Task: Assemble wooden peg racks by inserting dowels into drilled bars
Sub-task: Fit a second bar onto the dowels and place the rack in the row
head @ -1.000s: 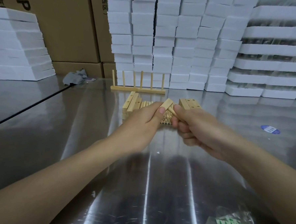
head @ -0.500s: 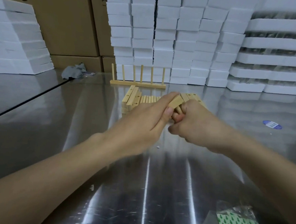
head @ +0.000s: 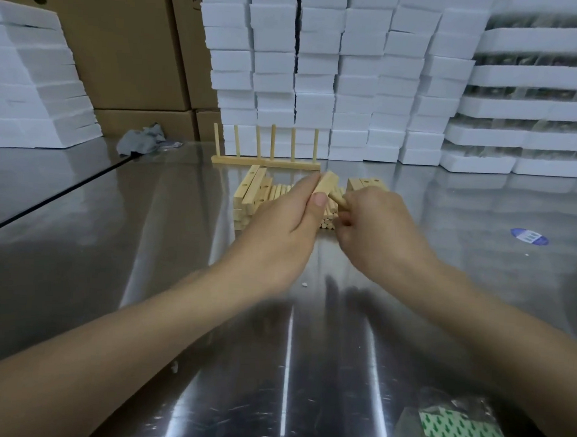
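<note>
Change: against half a second back, your hands sit slightly apart; more of the bar and dowel shows between them, and the bar end tips higher.
Left hand (head: 280, 224): yours, closed in a pinch, thumb and forefinger on the near end of one drilled bar (head: 326, 183); other fingers curled, hidden.
Right hand (head: 376, 229): yours, fist mostly closed around one dowel (head: 337, 198); only its tip shows, pointing to 10 o'clock at the bar, touching or just short of it; you cannot tell which.
Bar: held above the table (head: 145, 244), tilted, far end toward 1 o'clock, over the dowel pile.
Dowel pile (head: 327, 217): at 12 o'clock from your hands, mostly hidden; count cannot be told.
Bar stacks: two, one at 11 o'clock (head: 250, 196), one at 1 o'clock (head: 366, 184); bars per stack unclear.
Finished rack (head: 267, 155): one, at 12 o'clock beyond the pile, six pegs upright in its base.
Bag (head: 453, 427): one, clear, green-patterned contents, at 5 o'clock, near edge.
Sticker (head: 528, 236): one, blue, at 3 o'clock.
Rag (head: 144, 140): one, grey, at 10 o'clock, far edge.
</note>
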Available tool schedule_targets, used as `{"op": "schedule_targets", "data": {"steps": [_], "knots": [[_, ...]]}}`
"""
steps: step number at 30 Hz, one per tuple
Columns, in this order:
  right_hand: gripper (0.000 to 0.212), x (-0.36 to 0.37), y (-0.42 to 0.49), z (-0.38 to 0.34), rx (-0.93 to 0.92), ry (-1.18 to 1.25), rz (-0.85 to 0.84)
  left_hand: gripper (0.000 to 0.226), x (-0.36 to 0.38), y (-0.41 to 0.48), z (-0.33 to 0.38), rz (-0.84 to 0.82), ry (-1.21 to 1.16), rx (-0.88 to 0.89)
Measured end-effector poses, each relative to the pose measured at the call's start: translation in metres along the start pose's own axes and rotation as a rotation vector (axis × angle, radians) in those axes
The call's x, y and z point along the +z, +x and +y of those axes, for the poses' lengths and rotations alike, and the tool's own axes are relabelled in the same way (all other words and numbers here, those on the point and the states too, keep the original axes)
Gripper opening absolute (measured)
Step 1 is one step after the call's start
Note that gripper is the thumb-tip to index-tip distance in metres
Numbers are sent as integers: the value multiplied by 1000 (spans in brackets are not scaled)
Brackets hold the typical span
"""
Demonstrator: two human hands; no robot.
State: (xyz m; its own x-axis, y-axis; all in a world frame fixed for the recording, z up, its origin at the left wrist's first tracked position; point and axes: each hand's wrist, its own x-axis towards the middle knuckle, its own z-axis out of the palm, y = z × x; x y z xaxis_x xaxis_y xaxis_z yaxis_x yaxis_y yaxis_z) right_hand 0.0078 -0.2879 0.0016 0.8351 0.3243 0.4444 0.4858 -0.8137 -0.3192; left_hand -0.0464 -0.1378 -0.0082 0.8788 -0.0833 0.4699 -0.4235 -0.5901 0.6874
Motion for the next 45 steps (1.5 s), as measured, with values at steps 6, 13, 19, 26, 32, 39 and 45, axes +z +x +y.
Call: {"op": "schedule_targets", "data": {"steps": [6,13,19,26,32,39,45], "knots": [[61,-19,-14,9,125,922,-609,49,-35,2,-3,-167,266,205],[52,-4,-11,-2,-2,309,-126,29,-28,7,-9,-40,148,137],[45,-15,-16,-6,147,753,-319,28,-33,6,-6,-67,264,223],[44,-40,-25,-7,232,1586,-1092,37,-46,8,-7,-147,-32,378],[42,-23,-19,-14,140,1076,-395,32,-49,15,-10,-129,29,196],[51,-22,-18,-7,285,1314,-510,33,-27,7,-9,-63,36,157],[43,-36,-21,-14,271,1781,-925,37,-38,7,-10,10,5,353]]}}
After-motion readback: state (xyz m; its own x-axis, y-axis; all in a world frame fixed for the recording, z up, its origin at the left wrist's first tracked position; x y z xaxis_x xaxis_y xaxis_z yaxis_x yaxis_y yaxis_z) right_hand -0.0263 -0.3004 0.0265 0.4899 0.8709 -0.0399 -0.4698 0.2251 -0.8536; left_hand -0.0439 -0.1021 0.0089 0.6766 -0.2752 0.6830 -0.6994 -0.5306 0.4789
